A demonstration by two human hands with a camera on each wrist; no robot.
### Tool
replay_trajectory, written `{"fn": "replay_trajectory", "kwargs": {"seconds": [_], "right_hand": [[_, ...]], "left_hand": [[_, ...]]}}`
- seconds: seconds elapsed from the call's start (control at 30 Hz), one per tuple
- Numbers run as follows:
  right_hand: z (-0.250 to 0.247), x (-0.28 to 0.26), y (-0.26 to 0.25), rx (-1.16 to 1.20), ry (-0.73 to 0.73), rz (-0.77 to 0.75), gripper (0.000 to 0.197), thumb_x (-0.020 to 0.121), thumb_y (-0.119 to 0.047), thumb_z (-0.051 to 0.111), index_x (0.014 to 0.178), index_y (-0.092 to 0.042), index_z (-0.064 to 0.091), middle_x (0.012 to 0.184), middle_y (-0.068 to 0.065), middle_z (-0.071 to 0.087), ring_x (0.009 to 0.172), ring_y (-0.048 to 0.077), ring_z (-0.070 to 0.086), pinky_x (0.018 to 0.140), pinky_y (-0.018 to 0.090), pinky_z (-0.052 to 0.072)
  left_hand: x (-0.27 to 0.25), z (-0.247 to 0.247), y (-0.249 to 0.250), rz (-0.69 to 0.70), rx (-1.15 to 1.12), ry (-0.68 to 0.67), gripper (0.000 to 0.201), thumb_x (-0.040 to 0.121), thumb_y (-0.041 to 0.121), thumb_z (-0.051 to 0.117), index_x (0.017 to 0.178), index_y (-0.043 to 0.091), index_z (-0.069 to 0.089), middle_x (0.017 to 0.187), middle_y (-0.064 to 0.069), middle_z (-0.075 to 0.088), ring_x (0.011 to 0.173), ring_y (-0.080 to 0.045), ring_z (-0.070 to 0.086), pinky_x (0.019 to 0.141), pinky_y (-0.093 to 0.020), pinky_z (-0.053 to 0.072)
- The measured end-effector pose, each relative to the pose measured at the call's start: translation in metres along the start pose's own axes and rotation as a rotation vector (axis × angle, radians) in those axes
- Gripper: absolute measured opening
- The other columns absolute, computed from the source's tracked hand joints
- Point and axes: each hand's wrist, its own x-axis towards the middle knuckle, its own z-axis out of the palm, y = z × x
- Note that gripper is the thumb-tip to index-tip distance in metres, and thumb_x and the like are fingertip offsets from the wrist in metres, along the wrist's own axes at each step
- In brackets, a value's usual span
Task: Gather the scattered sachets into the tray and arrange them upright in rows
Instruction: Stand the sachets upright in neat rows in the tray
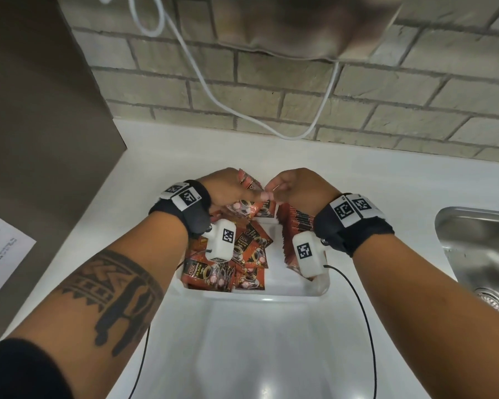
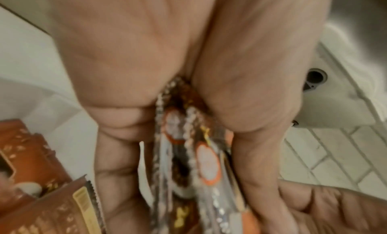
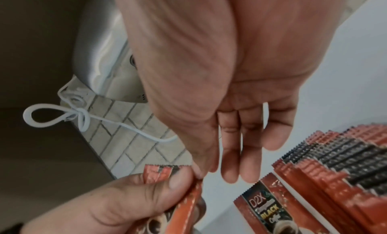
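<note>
A white tray sits on the white counter. Several red-brown coffee sachets lie flat and jumbled in its left half. A row of upright sachets stands along its right side. Over the tray's far end my left hand grips a bundle of sachets between thumb and fingers. My right hand meets it from the right, thumb and forefinger pinching the top edge of one sachet in that bundle, the other fingers straight.
A steel sink lies at the right. A white cable hangs in front of the brick wall behind. A brown panel and a printed sheet are at the left. A second white moulded tray lies nearer me.
</note>
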Motion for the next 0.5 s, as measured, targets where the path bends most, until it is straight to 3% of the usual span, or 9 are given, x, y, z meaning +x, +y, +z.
{"fn": "replay_trajectory", "kwargs": {"seconds": [0.07,0.1,0.2,0.27,0.33,0.37,0.43,0.5], "right_hand": [[0.001,0.001,-0.003,0.138,0.008,-0.029,0.010,0.082,-0.018,0.079,0.082,-0.026,0.073,0.078,0.001,0.076,0.077,0.020,0.073,0.085,0.045,0.058],[0.000,0.003,-0.004,0.198,0.017,-0.040,0.014,0.082,-0.009,0.078,0.081,-0.023,0.072,0.075,0.002,0.075,0.073,0.021,0.073,0.085,0.047,0.059],[-0.007,-0.001,-0.011,0.211,0.042,-0.060,0.017,0.084,-0.001,0.074,0.083,-0.018,0.072,0.071,-0.001,0.075,0.066,0.012,0.072,0.073,0.028,0.059],[-0.011,-0.005,-0.014,0.221,0.049,-0.073,0.013,0.083,-0.004,0.076,0.086,-0.016,0.072,0.072,0.001,0.074,0.064,0.010,0.070,0.066,0.021,0.056],[-0.016,-0.008,-0.015,0.169,0.088,-0.055,0.010,0.084,-0.010,0.077,0.093,-0.014,0.073,0.075,0.000,0.073,0.066,0.007,0.067,0.063,0.015,0.050],[-0.018,-0.009,-0.015,0.141,0.108,-0.047,0.011,0.085,-0.012,0.076,0.096,-0.014,0.074,0.076,-0.001,0.073,0.068,0.007,0.067,0.063,0.015,0.047],[-0.020,-0.011,-0.017,0.111,0.136,-0.055,0.009,0.086,-0.017,0.076,0.095,-0.016,0.075,0.081,0.002,0.074,0.074,0.011,0.068,0.067,0.019,0.047],[-0.019,-0.014,-0.021,0.082,0.166,-0.074,0.007,0.085,-0.023,0.077,0.090,-0.019,0.077,0.082,0.000,0.074,0.079,0.013,0.068,0.073,0.023,0.050]], "left_hand": [[-0.001,0.004,-0.002,0.025,-0.169,0.015,0.088,0.059,0.075,0.080,0.105,0.000,0.072,0.103,-0.020,0.074,0.096,-0.032,0.072,0.092,-0.047,0.057],[-0.002,0.006,-0.001,0.023,-0.257,0.015,0.080,0.064,0.069,0.081,0.108,0.002,0.072,0.105,-0.018,0.075,0.099,-0.033,0.073,0.088,-0.050,0.059],[-0.008,0.012,0.006,0.046,-0.410,0.011,0.066,0.075,0.056,0.076,0.114,0.002,0.071,0.110,-0.016,0.075,0.104,-0.032,0.073,0.081,-0.043,0.061],[-0.012,0.013,0.008,0.073,-0.447,-0.018,0.067,0.074,0.050,0.077,0.118,0.000,0.069,0.115,-0.016,0.073,0.110,-0.031,0.070,0.085,-0.040,0.060],[-0.012,0.012,0.005,0.076,-0.458,-0.064,0.055,0.080,0.029,0.081,0.123,-0.001,0.066,0.120,-0.019,0.070,0.112,-0.033,0.068,0.090,-0.044,0.059],[-0.012,0.012,0.003,0.082,-0.443,-0.073,0.048,0.082,0.018,0.081,0.123,-0.001,0.066,0.121,-0.021,0.069,0.113,-0.036,0.067,0.093,-0.049,0.057],[-0.011,0.011,0.001,0.111,-0.376,-0.030,0.039,0.082,0.012,0.082,0.117,0.001,0.069,0.117,-0.020,0.071,0.111,-0.039,0.067,0.095,-0.053,0.056],[-0.010,0.013,0.003,0.148,-0.325,0.017,0.026,0.083,0.010,0.081,0.108,0.007,0.073,0.107,-0.014,0.075,0.100,-0.032,0.072,0.089,-0.045,0.060]]}}
